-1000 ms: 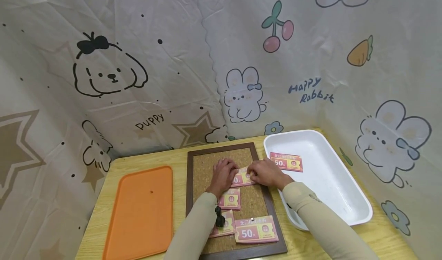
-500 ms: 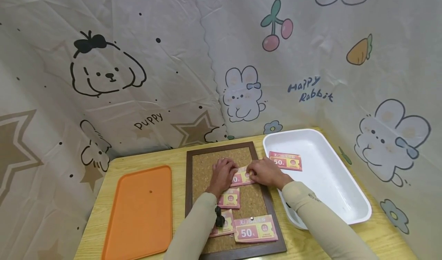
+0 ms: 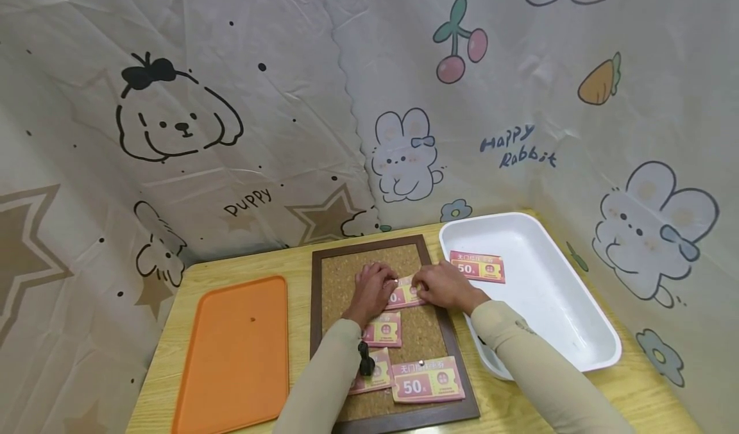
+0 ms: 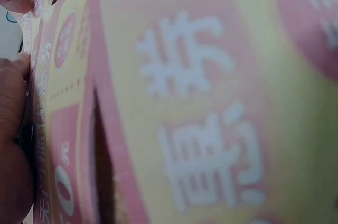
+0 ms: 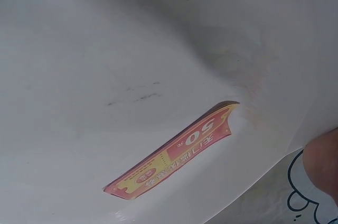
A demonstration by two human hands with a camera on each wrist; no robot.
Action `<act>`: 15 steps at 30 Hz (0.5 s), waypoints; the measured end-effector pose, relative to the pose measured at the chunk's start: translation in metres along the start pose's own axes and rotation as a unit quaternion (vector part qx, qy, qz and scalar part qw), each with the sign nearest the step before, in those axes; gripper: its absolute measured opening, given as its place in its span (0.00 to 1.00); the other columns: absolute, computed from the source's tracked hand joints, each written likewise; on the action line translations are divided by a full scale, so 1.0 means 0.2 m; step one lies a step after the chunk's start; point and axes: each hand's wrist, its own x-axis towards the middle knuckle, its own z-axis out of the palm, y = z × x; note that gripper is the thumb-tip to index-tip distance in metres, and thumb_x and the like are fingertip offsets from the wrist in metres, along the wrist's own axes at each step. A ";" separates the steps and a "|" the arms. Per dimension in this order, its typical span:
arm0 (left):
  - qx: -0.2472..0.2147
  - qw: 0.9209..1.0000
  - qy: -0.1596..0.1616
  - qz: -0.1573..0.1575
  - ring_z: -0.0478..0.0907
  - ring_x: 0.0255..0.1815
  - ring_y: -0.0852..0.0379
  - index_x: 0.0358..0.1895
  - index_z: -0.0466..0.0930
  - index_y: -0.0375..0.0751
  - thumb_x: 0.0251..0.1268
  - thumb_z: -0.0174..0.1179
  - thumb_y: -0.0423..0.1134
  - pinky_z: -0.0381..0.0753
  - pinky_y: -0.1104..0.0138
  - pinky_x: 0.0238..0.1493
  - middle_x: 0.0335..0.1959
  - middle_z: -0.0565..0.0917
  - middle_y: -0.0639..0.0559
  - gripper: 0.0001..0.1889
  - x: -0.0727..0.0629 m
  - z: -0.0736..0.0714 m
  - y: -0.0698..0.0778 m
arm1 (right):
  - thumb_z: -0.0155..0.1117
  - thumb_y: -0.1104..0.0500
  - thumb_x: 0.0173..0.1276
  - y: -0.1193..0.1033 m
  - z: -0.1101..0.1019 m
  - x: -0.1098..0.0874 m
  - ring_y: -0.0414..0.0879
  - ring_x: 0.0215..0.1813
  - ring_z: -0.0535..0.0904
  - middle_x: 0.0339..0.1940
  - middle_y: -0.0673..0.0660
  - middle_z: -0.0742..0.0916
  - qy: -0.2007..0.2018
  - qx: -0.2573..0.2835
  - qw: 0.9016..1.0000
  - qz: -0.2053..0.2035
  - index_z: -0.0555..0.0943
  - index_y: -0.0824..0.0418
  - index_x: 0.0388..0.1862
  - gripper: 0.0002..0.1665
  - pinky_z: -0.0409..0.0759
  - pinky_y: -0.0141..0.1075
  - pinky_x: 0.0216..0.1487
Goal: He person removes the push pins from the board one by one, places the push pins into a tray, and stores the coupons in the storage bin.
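Observation:
On the cork board [image 3: 340, 277], a pink-and-yellow coupon [image 3: 407, 298] marked 50 lies between my two hands. My left hand [image 3: 372, 290] holds its left part with curled fingers, and a small shiny spot shows by the fingertips. At the coupon's right end, my right hand [image 3: 446, 286] pinches the edge. Three more coupons are on the board nearer me: one below my left hand [image 3: 385, 329], another partly behind a black knob on my left wrist [image 3: 378, 371], and a lower-right coupon [image 3: 428, 379] with a silver pin [image 3: 421, 362] at its top edge.
To the right stands a white basin [image 3: 554, 306] holding another coupon [image 5: 174, 152] against its left side. An orange tray [image 3: 233, 357] lies left of the board. Patterned cloth [image 3: 288, 126] hangs behind the wooden table [image 3: 156, 383].
Both hands stay at the same coupon with almost no visible movement. The head view has shifted very slightly.

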 end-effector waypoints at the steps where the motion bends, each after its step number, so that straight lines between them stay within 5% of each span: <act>1: -0.002 1.000 -0.005 -0.002 0.67 0.60 0.54 0.45 0.81 0.55 0.70 0.55 0.46 0.59 0.53 0.63 0.57 0.75 0.57 0.07 0.00 -0.01 0.00 | 0.67 0.52 0.60 0.00 0.00 0.00 0.40 0.36 0.76 0.41 0.47 0.88 0.002 -0.001 1.000 -0.002 0.86 0.50 0.40 0.10 0.71 0.43 0.49; 15: -0.001 1.000 0.009 -0.004 0.66 0.63 0.53 0.43 0.83 0.56 0.69 0.57 0.46 0.57 0.49 0.66 0.59 0.76 0.57 0.07 0.00 -0.01 0.02 | 0.67 0.53 0.60 -0.01 -0.01 -0.01 0.41 0.36 0.77 0.40 0.48 0.88 0.006 0.001 1.000 -0.007 0.86 0.51 0.40 0.10 0.71 0.44 0.49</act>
